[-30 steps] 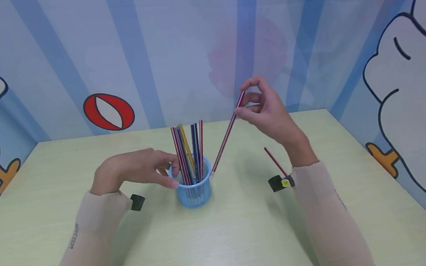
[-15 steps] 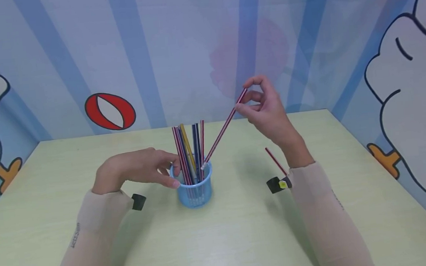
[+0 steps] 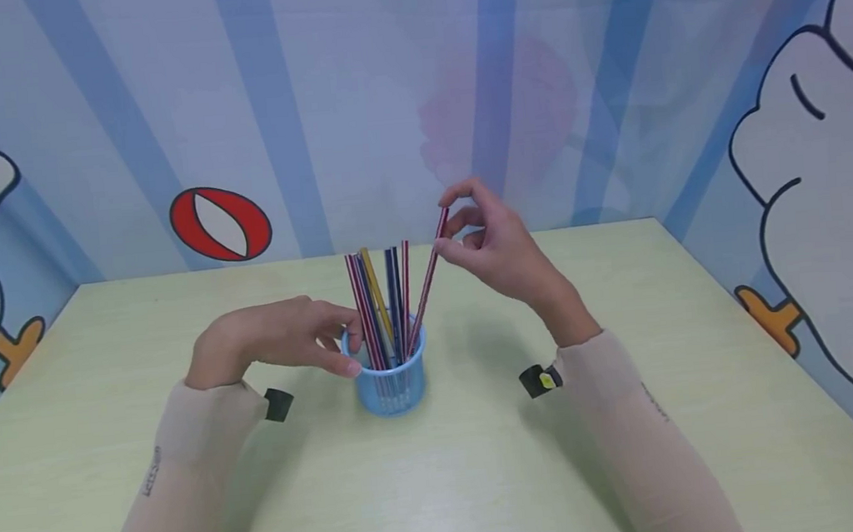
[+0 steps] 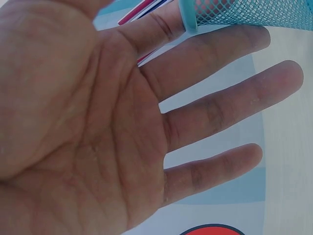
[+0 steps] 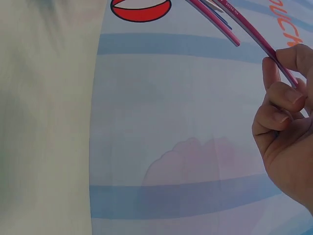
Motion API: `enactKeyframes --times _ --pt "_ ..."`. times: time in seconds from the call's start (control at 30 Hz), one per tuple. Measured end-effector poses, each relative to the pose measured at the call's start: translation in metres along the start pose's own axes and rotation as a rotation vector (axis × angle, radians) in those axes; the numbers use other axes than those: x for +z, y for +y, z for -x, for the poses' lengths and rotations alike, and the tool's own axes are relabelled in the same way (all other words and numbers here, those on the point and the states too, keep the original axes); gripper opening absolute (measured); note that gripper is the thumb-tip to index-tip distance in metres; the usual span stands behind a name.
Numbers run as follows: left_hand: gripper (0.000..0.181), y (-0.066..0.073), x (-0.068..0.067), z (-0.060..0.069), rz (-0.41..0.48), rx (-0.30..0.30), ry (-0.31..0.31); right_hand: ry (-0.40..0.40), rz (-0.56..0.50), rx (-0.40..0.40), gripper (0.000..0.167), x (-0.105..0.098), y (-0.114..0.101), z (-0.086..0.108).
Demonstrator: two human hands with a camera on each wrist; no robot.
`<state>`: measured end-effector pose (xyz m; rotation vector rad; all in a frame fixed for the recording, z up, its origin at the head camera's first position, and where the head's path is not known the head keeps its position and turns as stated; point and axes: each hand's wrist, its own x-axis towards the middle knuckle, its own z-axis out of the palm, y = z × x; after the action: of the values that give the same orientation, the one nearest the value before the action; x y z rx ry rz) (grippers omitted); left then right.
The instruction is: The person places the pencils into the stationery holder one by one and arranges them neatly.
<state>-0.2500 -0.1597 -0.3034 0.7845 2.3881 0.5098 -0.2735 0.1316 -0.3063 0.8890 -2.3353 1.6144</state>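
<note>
A light-blue mesh pencil cup (image 3: 415,385) stands upright on the table with several red-striped, dark blue and yellow pencils in it. My left hand (image 3: 282,336) holds its rim from the left, index finger inside and thumb at the front edge. In the left wrist view the other fingers (image 4: 215,117) are extended, the middle one along the outside of the mesh. My right hand (image 3: 500,248) pinches a red-striped pencil (image 3: 428,287) by its upper end, above and right of the cup. That pencil leans right, its lower end inside the rim.
The pale wooden table (image 3: 428,483) ends at a blue striped backdrop (image 3: 383,94) with a printed red ball (image 3: 222,224). Printed cartoon figures flank both sides. Small black wrist cameras (image 3: 279,404) sit at both cuffs.
My right hand has moved left and slightly down, bringing the pencil's lower end from beside the cup into it. The loose pencil on the table is now hidden by the right arm. Left hand stays.
</note>
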Motion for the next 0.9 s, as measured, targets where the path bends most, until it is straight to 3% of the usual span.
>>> enactKeyframes --times 0.3,0.5,0.67,0.9 --pt "0.029 0.000 -0.001 -0.001 0.012 -0.002 -0.002 -0.108 0.103 -0.009 0.035 0.017 0.003 -0.002" --pt "0.028 0.000 -0.001 0.000 0.013 0.028 0.001 -0.173 0.168 0.000 0.048 0.014 0.002 -0.002" --pt "0.028 0.000 0.000 0.000 0.009 0.016 0.003 -0.257 0.218 0.022 0.060 0.012 0.003 -0.001" --pt "0.028 0.000 0.000 0.000 0.003 0.038 0.002 -0.270 0.277 0.060 0.064 0.003 0.004 0.001"
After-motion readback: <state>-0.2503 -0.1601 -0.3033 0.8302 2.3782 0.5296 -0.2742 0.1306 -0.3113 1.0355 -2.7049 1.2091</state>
